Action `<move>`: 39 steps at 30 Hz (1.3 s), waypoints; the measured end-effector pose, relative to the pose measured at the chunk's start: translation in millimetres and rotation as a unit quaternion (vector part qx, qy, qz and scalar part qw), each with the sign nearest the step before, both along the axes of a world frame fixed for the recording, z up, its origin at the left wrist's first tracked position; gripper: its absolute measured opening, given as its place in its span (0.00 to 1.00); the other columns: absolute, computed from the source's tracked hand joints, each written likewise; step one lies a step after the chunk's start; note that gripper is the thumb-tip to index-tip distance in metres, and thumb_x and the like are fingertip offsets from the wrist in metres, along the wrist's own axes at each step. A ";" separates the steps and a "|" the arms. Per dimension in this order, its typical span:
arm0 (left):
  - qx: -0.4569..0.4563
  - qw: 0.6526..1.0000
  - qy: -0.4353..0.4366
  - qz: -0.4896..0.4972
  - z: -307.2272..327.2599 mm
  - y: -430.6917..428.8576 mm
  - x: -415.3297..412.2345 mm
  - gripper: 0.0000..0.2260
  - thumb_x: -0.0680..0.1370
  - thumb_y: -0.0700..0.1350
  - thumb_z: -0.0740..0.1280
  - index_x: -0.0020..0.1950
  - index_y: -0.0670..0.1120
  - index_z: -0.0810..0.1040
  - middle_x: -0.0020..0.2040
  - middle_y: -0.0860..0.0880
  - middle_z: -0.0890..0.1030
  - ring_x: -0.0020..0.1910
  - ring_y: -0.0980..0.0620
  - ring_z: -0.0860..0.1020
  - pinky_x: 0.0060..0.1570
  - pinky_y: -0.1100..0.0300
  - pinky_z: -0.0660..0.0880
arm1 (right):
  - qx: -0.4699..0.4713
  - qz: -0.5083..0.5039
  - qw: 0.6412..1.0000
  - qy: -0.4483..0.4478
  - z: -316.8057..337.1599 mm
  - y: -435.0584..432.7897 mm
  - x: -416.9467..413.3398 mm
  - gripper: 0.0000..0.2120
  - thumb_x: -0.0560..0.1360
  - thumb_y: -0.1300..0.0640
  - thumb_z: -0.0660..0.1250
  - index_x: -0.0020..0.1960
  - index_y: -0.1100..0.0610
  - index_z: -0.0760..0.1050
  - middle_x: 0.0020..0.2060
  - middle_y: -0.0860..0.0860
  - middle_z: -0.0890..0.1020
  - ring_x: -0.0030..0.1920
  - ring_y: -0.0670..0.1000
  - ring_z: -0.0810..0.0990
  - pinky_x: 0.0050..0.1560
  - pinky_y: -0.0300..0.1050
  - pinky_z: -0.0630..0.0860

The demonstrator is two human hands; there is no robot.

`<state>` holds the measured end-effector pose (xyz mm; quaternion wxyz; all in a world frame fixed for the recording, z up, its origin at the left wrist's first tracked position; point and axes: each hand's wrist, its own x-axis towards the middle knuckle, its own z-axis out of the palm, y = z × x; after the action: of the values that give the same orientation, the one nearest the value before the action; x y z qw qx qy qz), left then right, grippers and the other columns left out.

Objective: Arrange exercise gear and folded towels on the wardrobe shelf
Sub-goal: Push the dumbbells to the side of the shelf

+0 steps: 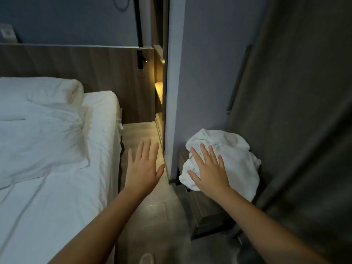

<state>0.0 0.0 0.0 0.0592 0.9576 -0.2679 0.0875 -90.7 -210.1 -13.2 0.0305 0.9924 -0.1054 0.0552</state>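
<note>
**Towel still a crumpled heap, not folded yet**

The white towel (pixel 226 161) sits bunched on a low wooden stand (pixel 202 210) by the wall. Right hand (pixel 208 172) lies flat on it, fingers spread, probably pinning it. Left hand (pixel 142 166) hovers, fingers splayed, beside the bed (pixel 47 168).

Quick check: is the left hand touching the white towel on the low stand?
Apart. The head view shows the left hand open above the floor, with the wall's edge plainly between it and the towel.
</note>
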 end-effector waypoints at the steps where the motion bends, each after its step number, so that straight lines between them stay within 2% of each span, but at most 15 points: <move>1: 0.007 1.000 0.005 0.001 0.1 -1.5 17.5 0.34 0.77 0.66 0.40 0.80 0.52 0.48 0.80 0.47 0.47 0.79 0.45 0.44 0.75 0.39 0.50 | 0.000 -0.004 1.000 0.000 -1.5 -1.1 17.8 0.36 0.70 0.28 0.32 0.74 0.40 0.26 0.79 0.50 0.39 0.78 0.58 0.40 0.76 0.60 0.46; 4: 0.019 1.000 -0.011 -0.004 -0.4 -4.4 74.5 0.35 0.75 0.65 0.36 0.80 0.51 0.46 0.80 0.46 0.46 0.79 0.45 0.43 0.74 0.39 0.51 | 0.001 -0.017 1.000 -0.012 -6.4 -5.0 74.2 0.36 0.74 0.29 0.38 0.77 0.41 0.33 0.79 0.51 0.41 0.79 0.58 0.42 0.75 0.60 0.45; 7: 0.034 0.999 -0.006 -0.016 2.1 -7.3 132.3 0.35 0.75 0.65 0.35 0.80 0.52 0.46 0.80 0.47 0.46 0.79 0.45 0.43 0.74 0.40 0.50 | 0.012 -0.028 0.999 -0.016 -4.6 -5.1 130.8 0.36 0.77 0.31 0.46 0.78 0.41 0.35 0.79 0.51 0.41 0.79 0.58 0.42 0.75 0.60 0.44; 13: 0.050 0.998 0.008 -0.037 -2.4 -11.7 222.5 0.32 0.78 0.65 0.41 0.80 0.52 0.46 0.80 0.47 0.44 0.79 0.45 0.42 0.74 0.39 0.49 | 0.008 -0.046 0.999 -0.003 -2.5 -4.5 209.7 0.35 0.78 0.31 0.46 0.77 0.42 0.34 0.79 0.51 0.41 0.78 0.58 0.40 0.76 0.62 0.45; 17: 0.060 0.997 0.017 -0.039 -9.1 -15.9 260.7 0.35 0.75 0.65 0.35 0.80 0.52 0.44 0.80 0.47 0.43 0.79 0.45 0.42 0.74 0.39 0.49 | 0.014 -0.046 0.999 0.002 -17.8 -5.6 241.8 0.34 0.79 0.33 0.48 0.78 0.42 0.37 0.79 0.50 0.42 0.78 0.57 0.40 0.76 0.60 0.45; 23: 0.059 0.997 0.033 -0.024 -33.6 -22.9 324.6 0.36 0.75 0.66 0.35 0.80 0.51 0.46 0.80 0.47 0.46 0.79 0.45 0.44 0.74 0.40 0.50 | 0.049 -0.016 0.998 0.033 -41.8 -12.4 315.9 0.33 0.79 0.37 0.55 0.79 0.44 0.46 0.79 0.52 0.49 0.79 0.59 0.47 0.74 0.63 0.50; 25: 0.059 0.997 0.038 -0.018 -44.2 -27.4 351.2 0.36 0.75 0.66 0.35 0.80 0.51 0.49 0.80 0.46 0.49 0.79 0.44 0.46 0.74 0.40 0.52 | 0.053 -0.001 0.998 0.037 -51.5 -15.9 346.6 0.33 0.79 0.38 0.54 0.79 0.44 0.45 0.79 0.53 0.49 0.78 0.59 0.46 0.74 0.63 0.48; 30: 0.055 0.997 0.049 0.001 -67.9 -50.4 438.2 0.32 0.79 0.65 0.46 0.80 0.50 0.52 0.80 0.46 0.51 0.79 0.44 0.48 0.74 0.39 0.51 | 0.072 0.031 0.996 0.049 -73.0 -36.1 441.4 0.33 0.80 0.39 0.51 0.79 0.44 0.39 0.79 0.53 0.44 0.78 0.59 0.40 0.75 0.60 0.41; 35: 0.055 0.996 0.063 0.006 -75.2 -76.4 516.5 0.32 0.80 0.64 0.47 0.80 0.50 0.52 0.80 0.46 0.51 0.79 0.45 0.48 0.74 0.39 0.53 | 0.080 0.030 0.994 0.062 -80.3 -57.7 524.9 0.33 0.81 0.39 0.52 0.79 0.44 0.40 0.79 0.53 0.43 0.78 0.58 0.39 0.73 0.57 0.36; 39: 0.073 0.993 0.090 0.019 -82.5 -91.8 565.3 0.32 0.80 0.65 0.44 0.80 0.51 0.48 0.80 0.46 0.47 0.79 0.45 0.44 0.75 0.40 0.49 | 0.072 0.034 0.992 0.093 -81.8 -73.5 577.6 0.33 0.81 0.39 0.50 0.79 0.45 0.38 0.79 0.54 0.42 0.78 0.59 0.39 0.74 0.60 0.39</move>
<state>565.3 -91.8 -82.5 0.0116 0.9683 -0.2488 -0.0172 486.9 -283.6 -95.0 -0.0334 0.9958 -0.0721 -0.0445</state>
